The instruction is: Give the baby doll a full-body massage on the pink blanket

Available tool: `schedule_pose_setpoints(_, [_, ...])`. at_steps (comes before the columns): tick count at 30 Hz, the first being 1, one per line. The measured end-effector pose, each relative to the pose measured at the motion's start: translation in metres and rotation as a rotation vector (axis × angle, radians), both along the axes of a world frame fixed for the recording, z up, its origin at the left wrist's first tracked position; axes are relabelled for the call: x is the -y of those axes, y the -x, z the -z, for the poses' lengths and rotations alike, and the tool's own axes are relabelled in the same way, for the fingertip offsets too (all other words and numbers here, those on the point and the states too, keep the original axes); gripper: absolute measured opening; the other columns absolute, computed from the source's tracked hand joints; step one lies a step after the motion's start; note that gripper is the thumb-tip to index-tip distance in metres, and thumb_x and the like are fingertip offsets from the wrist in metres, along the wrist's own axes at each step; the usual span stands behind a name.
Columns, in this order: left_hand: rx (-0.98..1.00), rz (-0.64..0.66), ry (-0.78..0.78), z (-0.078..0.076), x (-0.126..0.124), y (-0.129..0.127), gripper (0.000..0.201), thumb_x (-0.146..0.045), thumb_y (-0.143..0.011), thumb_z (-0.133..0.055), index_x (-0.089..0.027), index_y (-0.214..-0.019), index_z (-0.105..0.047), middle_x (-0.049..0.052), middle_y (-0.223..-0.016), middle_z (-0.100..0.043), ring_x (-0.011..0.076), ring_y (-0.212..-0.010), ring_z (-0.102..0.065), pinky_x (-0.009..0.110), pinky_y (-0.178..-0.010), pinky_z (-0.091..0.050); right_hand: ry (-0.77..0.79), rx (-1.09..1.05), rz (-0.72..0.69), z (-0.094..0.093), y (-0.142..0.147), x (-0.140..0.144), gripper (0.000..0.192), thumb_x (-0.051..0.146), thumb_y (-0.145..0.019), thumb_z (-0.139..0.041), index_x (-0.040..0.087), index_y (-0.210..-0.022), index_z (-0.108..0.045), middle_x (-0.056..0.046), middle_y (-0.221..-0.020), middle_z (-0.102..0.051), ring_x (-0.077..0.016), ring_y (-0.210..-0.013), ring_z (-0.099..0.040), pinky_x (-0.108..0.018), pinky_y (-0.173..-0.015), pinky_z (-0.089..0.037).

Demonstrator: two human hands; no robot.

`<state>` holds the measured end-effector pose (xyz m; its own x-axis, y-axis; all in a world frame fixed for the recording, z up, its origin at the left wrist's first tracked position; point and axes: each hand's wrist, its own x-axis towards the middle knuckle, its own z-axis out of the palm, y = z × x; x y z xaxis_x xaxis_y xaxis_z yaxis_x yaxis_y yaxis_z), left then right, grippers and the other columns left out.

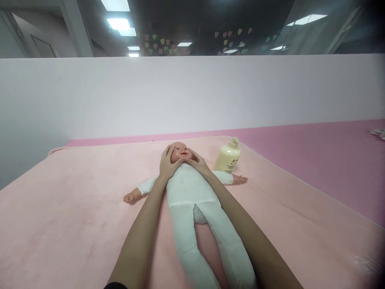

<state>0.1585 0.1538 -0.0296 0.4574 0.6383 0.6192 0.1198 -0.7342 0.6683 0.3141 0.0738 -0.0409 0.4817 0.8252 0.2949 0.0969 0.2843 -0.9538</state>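
Observation:
A baby doll (192, 188) with a white cloth body lies on its back on a pale pink blanket (90, 224), arms spread and legs toward me. My left hand (169, 162) cups one side of the doll's head, fingers along its cheek and temple, thumb at the chin. On the other side, my right hand (197, 161) curves round the cheek and jaw, its thumb also by the chin. Both palms are hidden. A pale yellow pump bottle (229, 155) leans slightly beside the doll's arm on the right.
Behind the blanket rises a white wall panel (192, 96) with dark glass (204, 24) above it. A darker pink surface (315, 152) shows beyond the blanket's right edge. Some small whitish item (378, 133) lies at the far right.

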Motion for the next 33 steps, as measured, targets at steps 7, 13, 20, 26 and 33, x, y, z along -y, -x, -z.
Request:
schedule_pose_setpoints(7, [0.0,-0.006,-0.016,0.0,0.0,0.001,0.066,-0.048,-0.08,-0.065,-0.026,-0.139,-0.045,0.008,-0.15,-0.036,0.0255,-0.139,-0.031,0.043,-0.115,-0.028,-0.019,0.07,0.0,-0.008,0.003,0.003,0.086,0.057,-0.057,-0.078,0.02,-0.131,-0.055,-0.009,-0.135,-0.054,-0.0276,-0.127,-0.049,-0.042,-0.111,-0.036])
schedule_pose_setpoints(13, [-0.008,-0.008,-0.028,0.001,-0.002,0.0,0.066,-0.049,-0.08,-0.065,-0.026,-0.139,-0.044,0.008,-0.15,-0.036,0.0256,-0.139,-0.031,0.043,-0.115,-0.028,0.003,0.089,0.02,-0.011,0.003,0.005,0.088,0.061,-0.055,-0.077,0.02,-0.13,-0.056,-0.009,-0.137,-0.052,-0.0286,-0.13,-0.046,-0.042,-0.113,-0.034])
schedule_pose_setpoints(20, [-0.001,-0.002,-0.017,0.0,-0.001,0.001,0.067,-0.05,-0.08,-0.065,-0.025,-0.139,-0.045,0.009,-0.15,-0.036,0.0254,-0.139,-0.032,0.041,-0.115,-0.028,0.004,0.086,0.009,-0.008,0.002,0.004,0.087,0.059,-0.058,-0.077,0.019,-0.132,-0.054,-0.009,-0.139,-0.05,-0.0281,-0.13,-0.045,-0.041,-0.112,-0.034])
schedule_pose_setpoints(26, [0.001,-0.001,-0.017,-0.001,0.0,0.001,0.066,-0.049,-0.08,-0.065,-0.025,-0.139,-0.045,0.009,-0.15,-0.036,0.0256,-0.139,-0.032,0.042,-0.115,-0.028,0.004,0.074,0.008,-0.012,0.004,0.006,0.091,0.06,-0.056,-0.078,0.017,-0.132,-0.054,-0.011,-0.139,-0.049,-0.0288,-0.13,-0.045,-0.041,-0.113,-0.034])
schedule_pose_setpoints(33, [-0.004,-0.003,-0.014,0.0,-0.001,0.001,0.066,-0.049,-0.08,-0.065,-0.025,-0.139,-0.044,0.008,-0.15,-0.035,0.0254,-0.139,-0.031,0.042,-0.115,-0.028,0.001,0.063,-0.016,-0.01,0.002,0.007,0.087,0.059,-0.059,-0.077,0.021,-0.133,-0.054,-0.007,-0.139,-0.049,-0.0275,-0.13,-0.045,-0.042,-0.113,-0.033])
